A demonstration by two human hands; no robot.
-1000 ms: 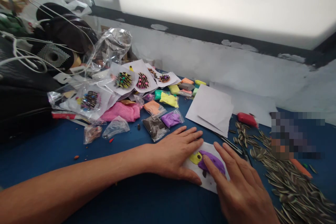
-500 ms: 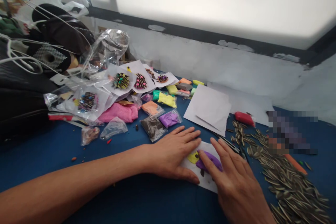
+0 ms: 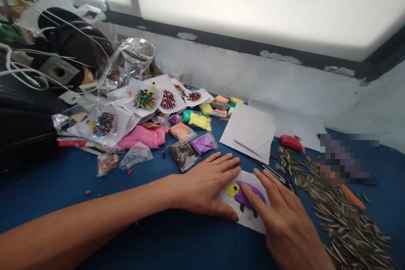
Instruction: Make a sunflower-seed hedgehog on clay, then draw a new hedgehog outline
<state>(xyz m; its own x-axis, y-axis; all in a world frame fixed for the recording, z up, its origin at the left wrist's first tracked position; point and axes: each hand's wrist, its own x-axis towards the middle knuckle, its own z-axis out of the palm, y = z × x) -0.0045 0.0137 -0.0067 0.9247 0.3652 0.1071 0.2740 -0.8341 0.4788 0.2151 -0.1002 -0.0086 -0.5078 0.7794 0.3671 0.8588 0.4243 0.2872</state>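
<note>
Blue tabletop (image 3: 177, 242) across the lower frame; pale, backlit window panel (image 3: 253, 4) along the top. Black bag (image 3: 25, 122) at the left edge. Right hand (image 3: 284, 215), lower right of centre: index finger stretched out, its tip on the purple piece; other fingers close together, reaching over the right edge of the small white sheet. Left hand (image 3: 210, 185), centre: palm down, fingers slightly fanned, thumb well apart, lying along the sheet's left edge. Heap of striped seeds (image 3: 344, 215) at lower right. Stack of white paper (image 3: 245, 128) right of centre, just above the hands. Small white sheet (image 3: 249, 222), flat on the tabletop below centre, between the hands. Brown packet (image 3: 183, 156) and purple packet (image 3: 203, 143) near the left hand's fingertips; red packet (image 3: 291, 143) at right, by the seeds. On the sheet: purple piece (image 3: 251, 196), elongated, partly under the index finger; yellow piece (image 3: 229, 191) touching its left end. Two dark bits (image 3: 242, 208) below the purple; dark dot (image 3: 236, 188) on the yellow.
</note>
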